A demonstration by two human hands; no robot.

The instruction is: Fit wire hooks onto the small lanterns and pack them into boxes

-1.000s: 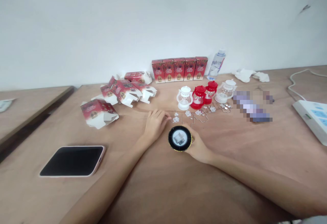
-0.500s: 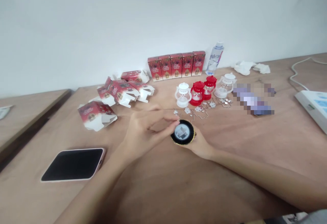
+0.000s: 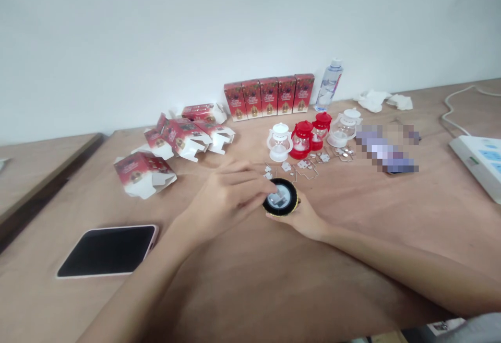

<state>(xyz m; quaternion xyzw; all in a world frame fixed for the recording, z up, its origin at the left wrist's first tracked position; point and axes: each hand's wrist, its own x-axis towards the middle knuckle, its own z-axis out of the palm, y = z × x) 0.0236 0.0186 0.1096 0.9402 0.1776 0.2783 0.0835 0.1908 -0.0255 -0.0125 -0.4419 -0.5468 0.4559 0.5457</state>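
Note:
My right hand [image 3: 307,217] is wrapped round a round black object [image 3: 291,204] with a gold edge, its pale round end facing up. My left hand [image 3: 230,194] comes from the left with thumb and fingertips pinched together at that pale centre; whatever they hold is too small to make out. Just beyond lie small metal pieces and bent wires [image 3: 309,168]. Behind those stand a white lantern [image 3: 279,143], two red lanterns [image 3: 301,140] and another white lantern [image 3: 344,129].
Red boxes [image 3: 269,97] stand in a row by the wall, beside a bottle [image 3: 329,86]. Opened red boxes [image 3: 144,172] and a phone [image 3: 107,251] lie at left. Crumpled tissues [image 3: 373,101], a blurred purple item [image 3: 385,150] and a white device [image 3: 479,160] are at right.
My left fingertips have moved from the black object's left rim onto its pale centre, and the fingers have drawn closer together. The view has shifted slightly.

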